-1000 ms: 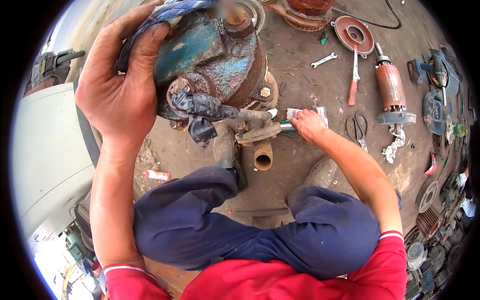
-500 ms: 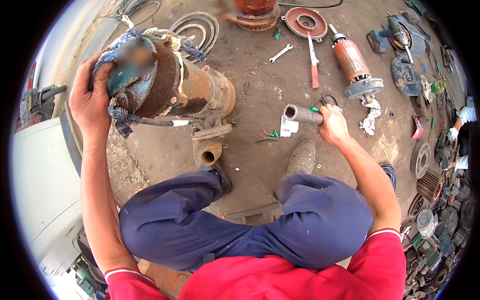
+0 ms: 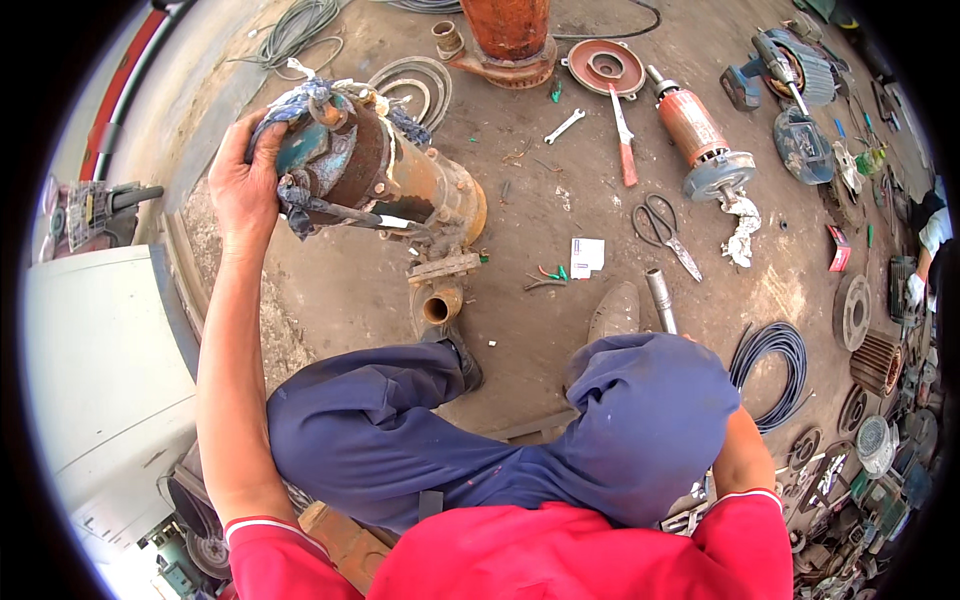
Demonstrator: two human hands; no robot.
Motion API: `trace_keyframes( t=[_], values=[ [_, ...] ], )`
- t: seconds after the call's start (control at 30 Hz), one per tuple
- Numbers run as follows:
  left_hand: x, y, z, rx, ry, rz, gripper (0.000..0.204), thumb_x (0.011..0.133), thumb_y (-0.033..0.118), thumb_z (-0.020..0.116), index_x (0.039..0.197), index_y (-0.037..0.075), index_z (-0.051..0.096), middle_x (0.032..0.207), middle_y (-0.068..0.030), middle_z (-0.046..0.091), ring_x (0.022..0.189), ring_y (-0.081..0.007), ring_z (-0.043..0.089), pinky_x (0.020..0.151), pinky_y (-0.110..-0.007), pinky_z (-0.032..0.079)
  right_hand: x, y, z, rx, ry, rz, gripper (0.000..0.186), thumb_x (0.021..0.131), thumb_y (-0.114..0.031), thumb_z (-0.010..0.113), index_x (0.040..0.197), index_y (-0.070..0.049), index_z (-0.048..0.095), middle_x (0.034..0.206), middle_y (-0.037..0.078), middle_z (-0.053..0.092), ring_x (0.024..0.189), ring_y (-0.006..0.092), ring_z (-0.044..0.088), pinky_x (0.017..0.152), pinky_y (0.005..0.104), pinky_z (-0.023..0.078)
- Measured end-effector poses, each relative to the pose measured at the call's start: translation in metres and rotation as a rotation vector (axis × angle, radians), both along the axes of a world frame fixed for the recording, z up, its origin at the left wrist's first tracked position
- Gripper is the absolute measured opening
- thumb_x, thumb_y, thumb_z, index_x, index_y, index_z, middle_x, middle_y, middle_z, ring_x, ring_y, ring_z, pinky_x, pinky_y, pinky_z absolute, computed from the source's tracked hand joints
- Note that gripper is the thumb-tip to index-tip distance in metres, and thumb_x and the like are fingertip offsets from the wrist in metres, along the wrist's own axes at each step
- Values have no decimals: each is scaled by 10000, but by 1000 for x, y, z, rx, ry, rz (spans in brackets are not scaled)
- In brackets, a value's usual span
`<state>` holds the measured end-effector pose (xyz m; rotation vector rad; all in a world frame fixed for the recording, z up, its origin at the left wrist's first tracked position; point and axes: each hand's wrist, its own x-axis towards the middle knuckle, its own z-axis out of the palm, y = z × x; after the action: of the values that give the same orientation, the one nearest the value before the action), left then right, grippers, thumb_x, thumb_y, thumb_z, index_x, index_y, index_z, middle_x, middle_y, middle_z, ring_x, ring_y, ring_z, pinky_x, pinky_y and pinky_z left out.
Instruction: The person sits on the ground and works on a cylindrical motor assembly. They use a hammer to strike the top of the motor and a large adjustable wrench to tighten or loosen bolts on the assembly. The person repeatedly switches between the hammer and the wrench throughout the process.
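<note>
The person's left grip (image 3: 245,175) is curled tightly around a blue rope (image 3: 292,103) at the top of a rusty cylindrical machine (image 3: 405,180), whose body extends right of and below that grip. The right grip is hidden behind the right knee (image 3: 650,420), so its state does not show; a grey metal tube (image 3: 659,292) pokes out beyond that knee. Well right of the left grip, scissors (image 3: 672,240), a wrench (image 3: 565,127) and a red rotor (image 3: 692,125) lie on the brown floor (image 3: 335,300).
</note>
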<state>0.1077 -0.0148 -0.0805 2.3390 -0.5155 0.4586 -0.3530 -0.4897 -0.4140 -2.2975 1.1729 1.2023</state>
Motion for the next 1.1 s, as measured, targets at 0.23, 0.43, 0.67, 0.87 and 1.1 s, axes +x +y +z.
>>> trace_keyframes(
  t=[0.23,0.43,0.67,0.87,1.1],
  values=[
    [-3,5,-3,-46,-4,-34,239,976,184,698,1153,24,692,999,-37,714,949,-106,629,867,-261,495,133,56,115,33,-621,148,503,926,-239,666,1353,-11,527,1341,237,587,1287,383,548,1068,467,453],
    [-3,-3,1,-108,-2,-40,225,892,122,746,1090,25,701,1006,-115,706,922,-232,695,816,-325,534,312,157,254,525,-1271,404,520,983,-262,623,1387,40,498,1333,242,590,1279,391,557,1092,430,431],
    [-2,-5,4,-112,-51,-73,233,893,100,748,1105,14,705,1046,-94,704,955,-201,680,856,-306,528,402,272,307,974,-1509,-71,478,1022,-354,516,1280,44,577,1188,230,650,1141,346,614,996,404,459],
    [1,-8,-6,-165,-71,-68,224,926,99,736,1137,26,721,1038,-47,735,917,-118,674,849,-249,520,420,310,282,1042,-1669,-145,450,1050,-378,413,1128,2,642,1057,126,669,984,227,628,889,373,501],
    [13,-28,-7,-388,-20,-121,149,940,26,661,1075,-28,694,1006,-88,721,899,-139,656,813,-282,533,440,295,285,1111,-1692,-136,409,1088,-342,395,1050,-5,624,970,67,626,897,159,538,859,303,453]
  ],
)
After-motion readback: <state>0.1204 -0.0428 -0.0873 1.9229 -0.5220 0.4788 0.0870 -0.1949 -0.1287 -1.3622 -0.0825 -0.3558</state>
